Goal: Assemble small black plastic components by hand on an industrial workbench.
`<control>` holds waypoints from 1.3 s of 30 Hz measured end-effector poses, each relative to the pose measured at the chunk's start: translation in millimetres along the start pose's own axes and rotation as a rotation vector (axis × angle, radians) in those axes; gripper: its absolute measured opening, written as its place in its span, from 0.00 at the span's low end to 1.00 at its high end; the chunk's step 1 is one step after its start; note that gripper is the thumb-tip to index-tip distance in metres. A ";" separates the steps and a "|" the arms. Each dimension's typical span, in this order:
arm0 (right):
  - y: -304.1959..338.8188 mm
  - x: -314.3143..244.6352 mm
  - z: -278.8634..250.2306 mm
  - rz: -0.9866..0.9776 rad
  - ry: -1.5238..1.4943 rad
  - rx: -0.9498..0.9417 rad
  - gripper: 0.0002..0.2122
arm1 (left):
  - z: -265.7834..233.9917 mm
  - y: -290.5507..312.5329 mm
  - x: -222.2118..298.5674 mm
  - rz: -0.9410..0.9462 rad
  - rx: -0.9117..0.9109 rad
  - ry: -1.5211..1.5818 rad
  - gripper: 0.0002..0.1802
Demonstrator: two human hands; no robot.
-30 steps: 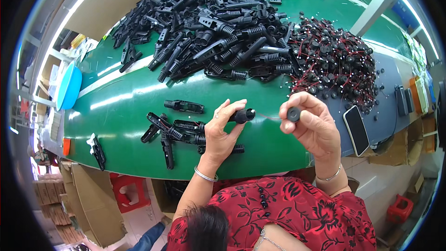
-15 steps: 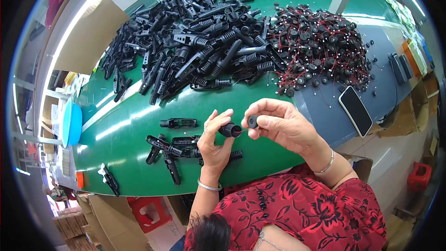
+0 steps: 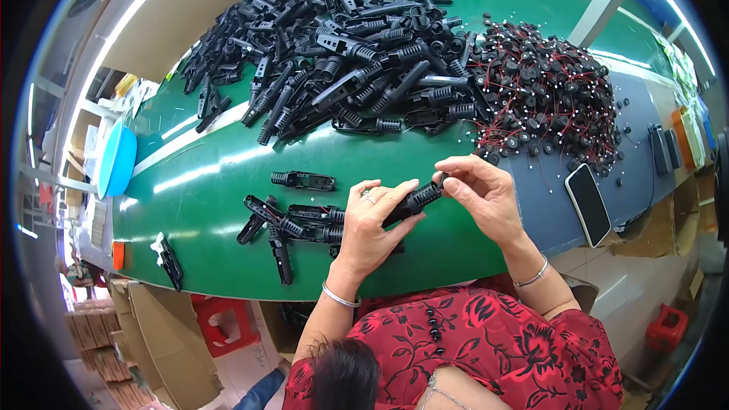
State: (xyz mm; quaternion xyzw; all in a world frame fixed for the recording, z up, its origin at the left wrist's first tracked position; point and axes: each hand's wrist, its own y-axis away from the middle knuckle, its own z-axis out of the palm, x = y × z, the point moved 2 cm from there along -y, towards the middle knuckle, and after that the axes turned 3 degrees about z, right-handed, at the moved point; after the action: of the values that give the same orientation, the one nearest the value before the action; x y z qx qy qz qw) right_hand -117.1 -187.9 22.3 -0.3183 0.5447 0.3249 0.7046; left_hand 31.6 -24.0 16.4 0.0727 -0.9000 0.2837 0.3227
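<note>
Blue and round, a basin [image 3: 116, 161] leans at the left edge of the green table [image 3: 205, 216]. Near the front left corner lies a black piece [image 3: 172, 269] with a white scrap [image 3: 157, 246] at its upper end. Toward the middle of the front edge, black plastic handles [image 3: 282, 223] lie loosely crossed; a large heap of similar handles [image 3: 334, 49] fills the far side. The left hand [image 3: 370, 226], thumb and fingers wrapped around it, clamps a ribbed black tube [image 3: 414, 202] above the front edge. At its open end, the right hand [image 3: 482, 199] pinches a small black disc [image 3: 443, 180]; whether that sits inside is unclear. Beyond, discs with red wires [image 3: 541, 95] are piled toward the right edge, where a phone [image 3: 587, 205] lies.
</note>
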 end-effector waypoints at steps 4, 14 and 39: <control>-2.8 12.8 -7.5 0.053 0.121 0.020 0.08 | 1.8 1.2 1.7 -0.015 -0.002 -0.003 0.33; -2.7 25.9 -4.1 0.155 0.085 0.092 0.08 | 5.2 -0.4 -0.1 -0.047 -0.011 0.003 0.32; -7.3 -17.2 -14.7 -0.099 0.485 -0.220 0.12 | -2.3 4.4 -5.7 -0.021 -0.079 0.013 0.32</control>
State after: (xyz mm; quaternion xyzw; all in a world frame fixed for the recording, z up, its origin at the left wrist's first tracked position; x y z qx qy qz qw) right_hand -122.9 -205.9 36.8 -0.4877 0.6429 0.2613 0.5297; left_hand 35.9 -19.3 12.2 0.0676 -0.9076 0.2451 0.3341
